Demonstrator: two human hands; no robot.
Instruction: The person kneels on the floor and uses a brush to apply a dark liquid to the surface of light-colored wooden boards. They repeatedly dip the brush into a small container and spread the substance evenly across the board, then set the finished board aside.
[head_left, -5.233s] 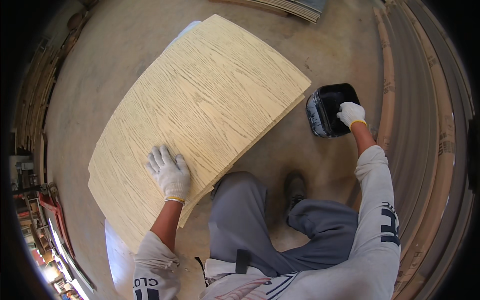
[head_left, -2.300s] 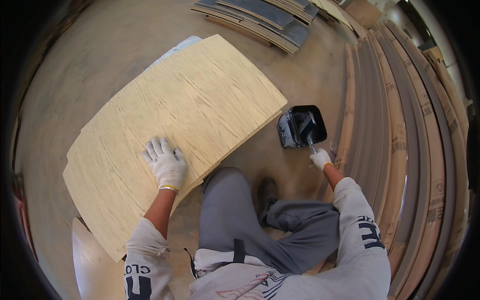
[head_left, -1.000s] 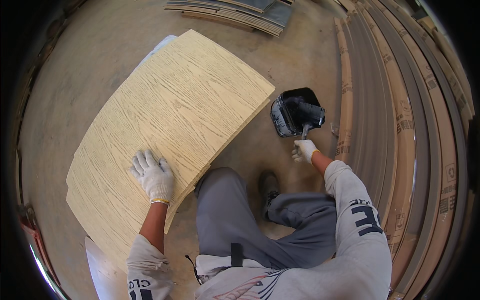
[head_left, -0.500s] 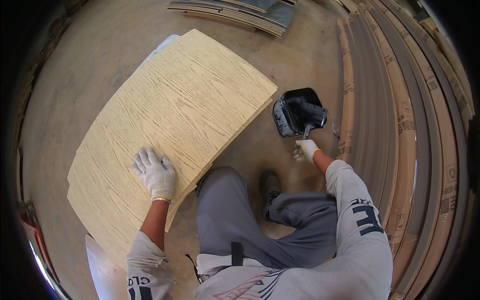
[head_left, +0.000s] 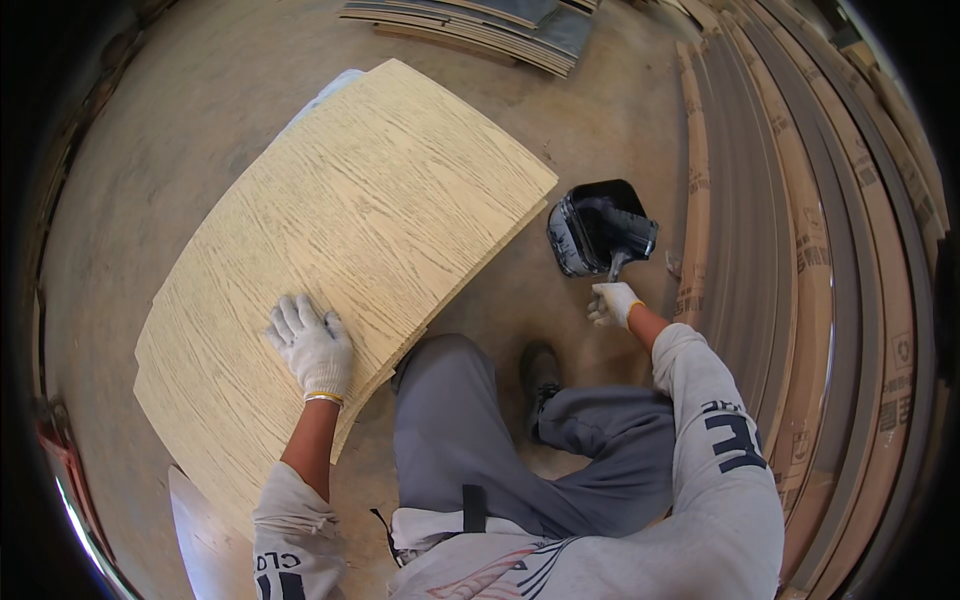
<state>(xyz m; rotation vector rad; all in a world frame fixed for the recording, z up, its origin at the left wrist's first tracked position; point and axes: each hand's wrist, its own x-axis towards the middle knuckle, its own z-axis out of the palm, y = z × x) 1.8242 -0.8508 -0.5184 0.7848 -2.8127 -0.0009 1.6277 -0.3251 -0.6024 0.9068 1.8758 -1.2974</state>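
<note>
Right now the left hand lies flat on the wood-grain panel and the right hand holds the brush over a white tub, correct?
Not quite: the tub is black, not white, as the head view shows. The left hand does lie flat on the wood-grain panel, and the right hand holds the brush over it.

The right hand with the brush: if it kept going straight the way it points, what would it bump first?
Most likely the black tub. The right hand holds a brush whose head already sits at the tub's rim, though depth is hard to judge.
</note>
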